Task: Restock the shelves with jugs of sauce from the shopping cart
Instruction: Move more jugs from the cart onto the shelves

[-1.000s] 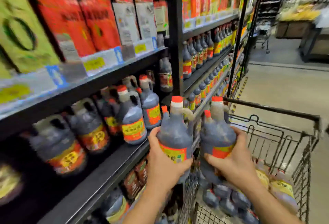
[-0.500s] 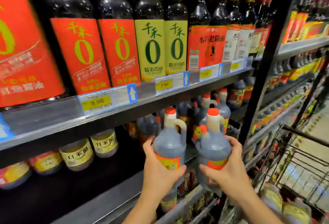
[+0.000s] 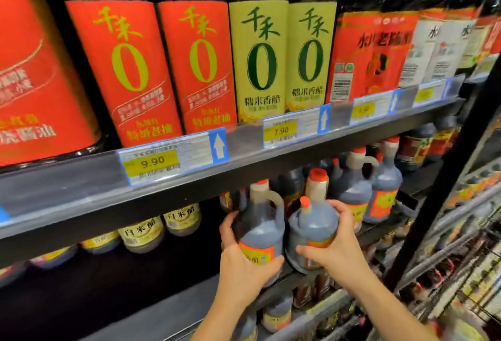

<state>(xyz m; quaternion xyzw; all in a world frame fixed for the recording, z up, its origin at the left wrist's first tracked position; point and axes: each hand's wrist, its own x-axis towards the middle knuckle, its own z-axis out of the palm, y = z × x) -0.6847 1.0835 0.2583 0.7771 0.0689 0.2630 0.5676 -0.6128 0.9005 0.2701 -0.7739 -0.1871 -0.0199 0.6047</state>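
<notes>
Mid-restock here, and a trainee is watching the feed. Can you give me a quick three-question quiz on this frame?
1. True or false: the left hand grips the left jug while the right hand grips the right jug.
2. Which price is posted below the green-labelled bottles? A 9.90, B 7.90, C 5.90.
3. Fill in: the held jugs' caps are ____.
Key: 1 true; 2 B, the 7.90 tag; 3 red.
</notes>
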